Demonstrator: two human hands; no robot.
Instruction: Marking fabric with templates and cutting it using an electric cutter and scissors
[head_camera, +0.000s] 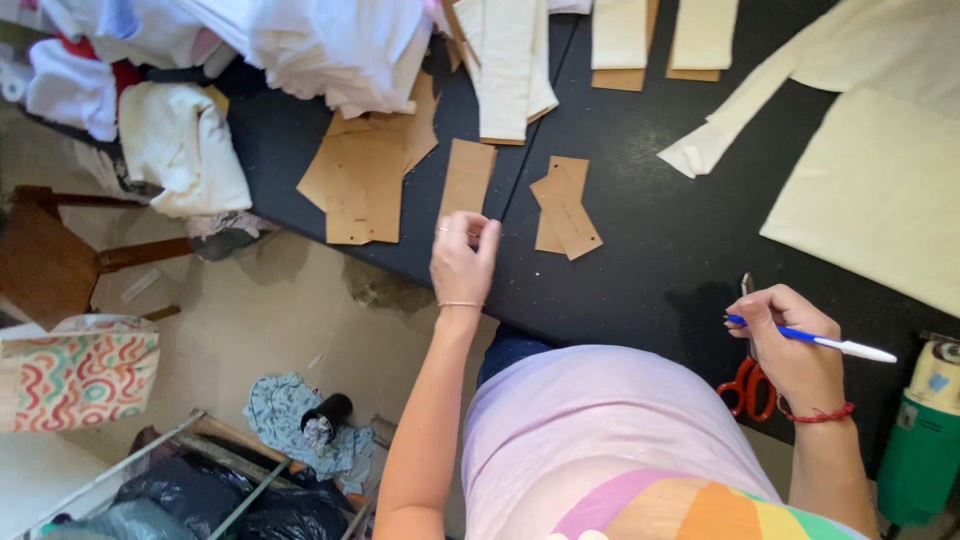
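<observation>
My left hand (462, 258) rests at the near edge of the black table (640, 260), its fingers pinching the lower end of a narrow brown cardboard pattern piece (468, 175). My right hand (790, 345) holds a blue and white pen (815, 341), tip toward the left. Under this hand lie scissors with red handles (745, 385). Two more small cardboard pieces (563, 208) lie just right of the left hand. A wider cardboard pattern (362, 180) lies to its left.
Cream fabric pieces (880, 190) cover the table's right side, and cut strips (510, 60) lie at the far edge. A pile of white cloth (300, 40) sits far left. A green tool (920, 450) stands at the right. A wooden chair (50, 260) and patterned bag (80, 375) are on the floor.
</observation>
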